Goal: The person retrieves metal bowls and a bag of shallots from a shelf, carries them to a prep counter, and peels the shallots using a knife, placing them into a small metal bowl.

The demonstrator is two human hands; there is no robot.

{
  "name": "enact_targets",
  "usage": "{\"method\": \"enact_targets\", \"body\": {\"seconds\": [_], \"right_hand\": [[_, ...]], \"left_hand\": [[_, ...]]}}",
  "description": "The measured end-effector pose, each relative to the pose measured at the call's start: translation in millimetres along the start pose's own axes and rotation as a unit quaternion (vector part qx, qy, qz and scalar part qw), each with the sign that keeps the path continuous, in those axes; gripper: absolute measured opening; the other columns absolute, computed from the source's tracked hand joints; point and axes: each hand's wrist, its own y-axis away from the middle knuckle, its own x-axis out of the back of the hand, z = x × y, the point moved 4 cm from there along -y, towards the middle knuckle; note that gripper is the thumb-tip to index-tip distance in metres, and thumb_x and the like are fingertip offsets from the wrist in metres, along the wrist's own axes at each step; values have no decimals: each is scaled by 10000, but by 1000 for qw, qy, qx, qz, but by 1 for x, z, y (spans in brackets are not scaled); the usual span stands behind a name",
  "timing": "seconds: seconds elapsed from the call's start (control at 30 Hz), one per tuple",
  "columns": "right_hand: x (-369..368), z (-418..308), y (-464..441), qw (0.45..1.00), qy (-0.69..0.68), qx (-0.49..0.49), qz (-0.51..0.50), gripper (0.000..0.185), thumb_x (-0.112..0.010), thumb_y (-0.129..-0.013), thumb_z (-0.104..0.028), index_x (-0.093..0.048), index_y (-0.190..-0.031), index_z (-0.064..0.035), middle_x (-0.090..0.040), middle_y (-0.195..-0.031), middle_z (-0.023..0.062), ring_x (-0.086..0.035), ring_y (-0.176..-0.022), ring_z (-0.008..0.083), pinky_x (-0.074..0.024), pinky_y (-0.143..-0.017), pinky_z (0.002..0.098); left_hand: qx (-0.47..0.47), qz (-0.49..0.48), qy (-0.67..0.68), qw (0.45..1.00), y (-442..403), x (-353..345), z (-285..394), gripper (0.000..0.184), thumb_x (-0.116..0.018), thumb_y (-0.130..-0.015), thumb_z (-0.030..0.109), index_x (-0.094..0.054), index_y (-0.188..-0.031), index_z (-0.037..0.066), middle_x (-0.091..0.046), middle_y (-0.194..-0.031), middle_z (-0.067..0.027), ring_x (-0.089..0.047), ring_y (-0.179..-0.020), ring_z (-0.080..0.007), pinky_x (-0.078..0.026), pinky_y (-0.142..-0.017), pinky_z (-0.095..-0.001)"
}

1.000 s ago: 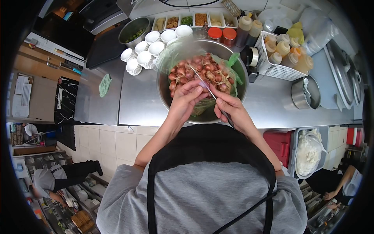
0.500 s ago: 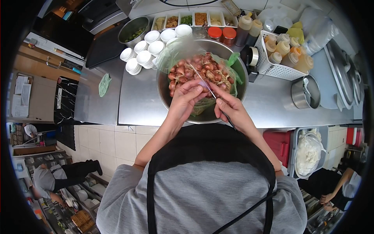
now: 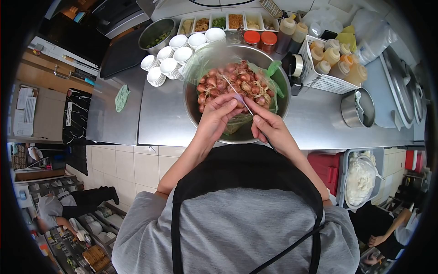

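Over the near part of a large steel bowl (image 3: 191, 112), my left hand (image 3: 218, 113) pinches a small purplish shallot (image 3: 238, 102), partly hidden by the fingers. My right hand (image 3: 273, 129) is wrapped round the dark handle of a knife (image 3: 248, 109). Its thin blade points up and left, across the shallot, and my right fingertips are close to the shallot too. Beneath and beyond both hands, many red-brown shallots (image 3: 246, 77) lie in a green plastic bag (image 3: 273, 69) inside the bowl.
Stacked white cups (image 3: 169, 67) and a bowl of green pieces (image 3: 157, 35) stand left. A bottle basket (image 3: 332, 85) and steel pot (image 3: 358, 108) are right. A green cloth (image 3: 122, 98) lies left. Co-workers (image 3: 86, 203) (image 3: 388, 228) are at both lower sides.
My hands and the knife have barely moved; the right fingers have shifted slightly on the handle. At lower right, the co-worker's arms have moved down and left.
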Motion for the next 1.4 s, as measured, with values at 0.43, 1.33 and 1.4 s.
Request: {"method": "enact_targets", "body": {"seconds": [0.43,1.33,1.4], "right_hand": [[9,-2,1,997,-54,-5,49,446,-396,-912,-160,-287,-1344,-172,-455,-591,2,-365,-464,49,-295,-424,168],[-9,2,2,1000,3,4,-9,454,-394,-910,-169,-283,-1348,-215,-413,-586,-28,-351,-483,33,-307,-444,165],[-8,3,2,1000,8,0,-4,438,-393,-911,-169,-309,-1338,-213,-409,-581,-29,-348,-483,32,-305,-444,167]], "left_hand": [[11,-39,-12,999,7,-10,10,283,-553,-821,66,-527,-1091,-15,-589,-961,-67,-568,-885,-142,-463,-824,-310],[22,0,79,997,4,-4,-1,225,-532,-850,115,-523,-1034,-13,-566,-1013,-86,-548,-956,-160,-467,-844,-267],[20,7,75,997,4,-3,-2,227,-531,-851,115,-521,-1037,-15,-566,-1009,-86,-551,-949,-157,-466,-846,-268]]}}
